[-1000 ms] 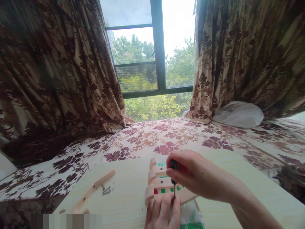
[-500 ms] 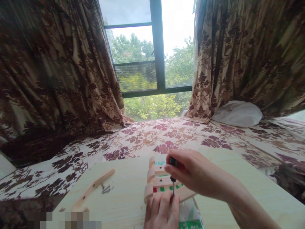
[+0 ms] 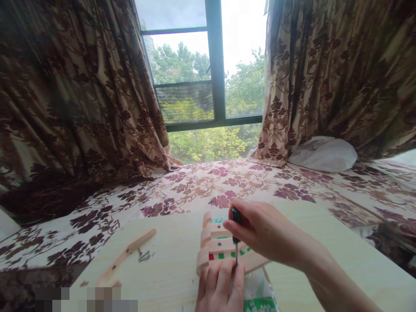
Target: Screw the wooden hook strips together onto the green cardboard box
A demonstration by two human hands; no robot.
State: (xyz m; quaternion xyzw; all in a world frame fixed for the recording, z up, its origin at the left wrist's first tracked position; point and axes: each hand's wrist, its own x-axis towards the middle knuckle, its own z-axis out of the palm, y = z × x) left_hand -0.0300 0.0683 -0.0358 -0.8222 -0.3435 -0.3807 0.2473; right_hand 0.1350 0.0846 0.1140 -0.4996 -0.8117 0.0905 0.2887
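My right hand [image 3: 256, 229] is wrapped round the black handle of a screwdriver [image 3: 236, 221], held upright with its shaft pointing down. The tip meets the nearest wooden slat beside my left fingers. My left hand [image 3: 219, 286] lies with its fingers stretched over the near end of a small slatted wooden piece [image 3: 216, 247], pressing on it. The piece has curved ends at the left and dark screw holes in its slats. Under it lies a printed plastic packet [image 3: 260, 290] in green and white. Whether a screw sits under the tip is hidden by my fingers.
On the pale wooden board [image 3: 169, 260] at left lie a curved wooden part [image 3: 130, 249] with holes and several loose screws [image 3: 144, 255]. Behind the board spreads a floral cloth [image 3: 195, 186]. A white plastic bag [image 3: 323, 154] rests by the right curtain [image 3: 279, 108].
My right hand has turned slightly round the screwdriver, whose handle now stands a little more upright. The left hand and the slatted wooden piece stay in place.
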